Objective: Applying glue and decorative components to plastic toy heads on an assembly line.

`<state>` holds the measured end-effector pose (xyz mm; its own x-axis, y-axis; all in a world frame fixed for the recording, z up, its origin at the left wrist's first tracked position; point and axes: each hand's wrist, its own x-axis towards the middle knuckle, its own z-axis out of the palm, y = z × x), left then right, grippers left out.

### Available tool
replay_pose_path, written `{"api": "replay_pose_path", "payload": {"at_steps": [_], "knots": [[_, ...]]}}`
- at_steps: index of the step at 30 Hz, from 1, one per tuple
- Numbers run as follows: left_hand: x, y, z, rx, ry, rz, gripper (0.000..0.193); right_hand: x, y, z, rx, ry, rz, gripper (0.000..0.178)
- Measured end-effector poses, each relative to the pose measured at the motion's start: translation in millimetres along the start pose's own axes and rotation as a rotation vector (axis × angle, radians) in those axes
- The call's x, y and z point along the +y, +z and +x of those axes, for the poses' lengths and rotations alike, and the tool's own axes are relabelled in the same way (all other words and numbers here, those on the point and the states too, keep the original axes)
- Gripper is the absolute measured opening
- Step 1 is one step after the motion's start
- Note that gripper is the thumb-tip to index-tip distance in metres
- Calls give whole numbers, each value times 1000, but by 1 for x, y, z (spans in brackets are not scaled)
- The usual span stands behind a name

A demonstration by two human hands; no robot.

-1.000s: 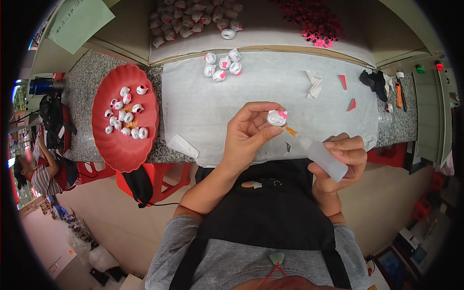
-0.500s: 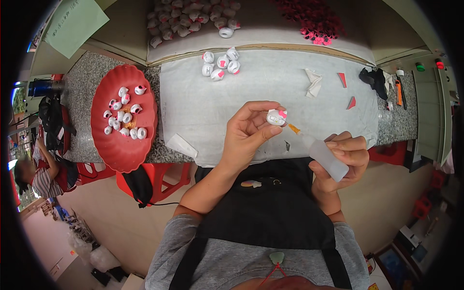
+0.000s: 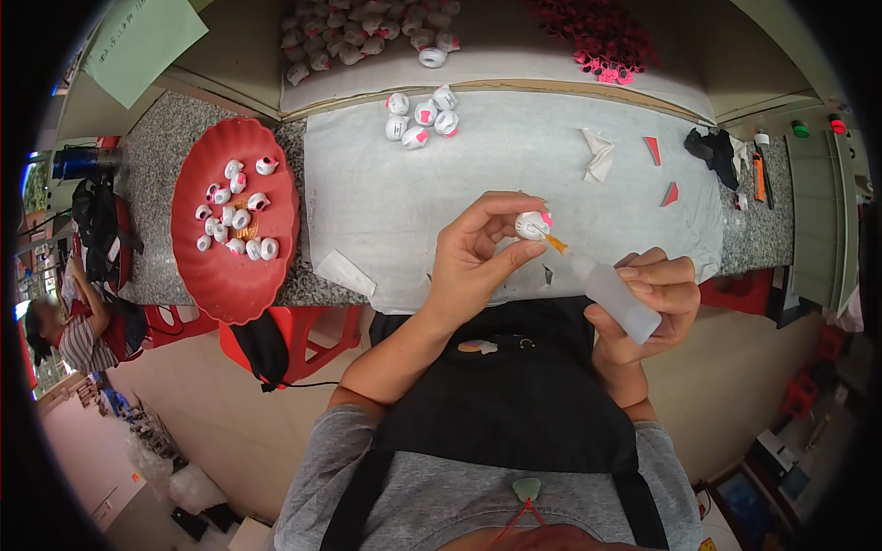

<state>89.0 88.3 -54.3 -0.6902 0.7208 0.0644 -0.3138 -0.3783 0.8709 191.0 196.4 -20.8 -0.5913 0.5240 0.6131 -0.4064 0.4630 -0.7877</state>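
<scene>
Between the thumb and fingers of my left hand (image 3: 478, 257) is a small white rounded piece with a pink patch (image 3: 532, 225). My right hand (image 3: 657, 298) is wrapped round a translucent white squeeze bottle (image 3: 622, 301), tilted so its orange-yellow tip (image 3: 557, 243) points up and left. That tip is at the lower right side of the white piece; whether it touches, I cannot tell. Both hands are above the near part of the white sheet (image 3: 367, 197). Beyond them lies a small group of similar white-and-pink pieces (image 3: 425, 113).
At left, a red scalloped tray (image 3: 197, 275) holds several white pieces. A shelf at the back carries a heap of white pieces (image 3: 354, 37) and a pile of pink parts (image 3: 611, 64). On the right lie a crumpled tissue (image 3: 598, 154), red scraps (image 3: 652, 151) and an orange cutter (image 3: 759, 176).
The white piece has turned in my left fingers, its pink patch now facing further right. It has shifted slightly right, closer to the bottle's tip. My right hand has barely moved.
</scene>
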Motion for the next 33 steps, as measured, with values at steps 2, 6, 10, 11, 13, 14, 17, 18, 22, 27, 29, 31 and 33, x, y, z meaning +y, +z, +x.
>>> {"api": "replay_pose_path", "payload": {"at_steps": [2,6,10,11,13,14,17,18,22,27,29,31,33], "knots": [[-1,0,0,-11,38,44,31,-1,0,0,-7,3,-5,41],[2,1,2,-18,75,188,30,-2,0,2,-26,17,-2,40],[1,0,3,-11,105,256,30,-3,-1,3,-31,38,-4,39],[1,-1,3,-12,106,253,30,-2,-1,3,-18,40,1,39],[2,-2,5,-11,110,265,30,-1,-1,5,-7,37,-3,38],[3,-3,5,-14,115,257,30,-1,-1,7,-6,56,11,38],[8,-13,5,51,123,201,32,9,-8,15,-33,79,57,37],[10,-19,5,125,95,142,33,14,-12,20,-46,188,87,35],[23,-33,9,293,135,23,36,42,-18,57,-175,472,101,25],[28,-38,3,300,120,-16,35,98,-9,116,-247,578,77,22],[27,-38,3,292,114,-26,35,135,-2,136,-250,258,-639,24],[27,-41,1,268,92,13,34,150,15,151,-320,60,-780,25],[26,-41,-1,272,109,-3,34,160,25,160,-382,-141,-914,25]]}}
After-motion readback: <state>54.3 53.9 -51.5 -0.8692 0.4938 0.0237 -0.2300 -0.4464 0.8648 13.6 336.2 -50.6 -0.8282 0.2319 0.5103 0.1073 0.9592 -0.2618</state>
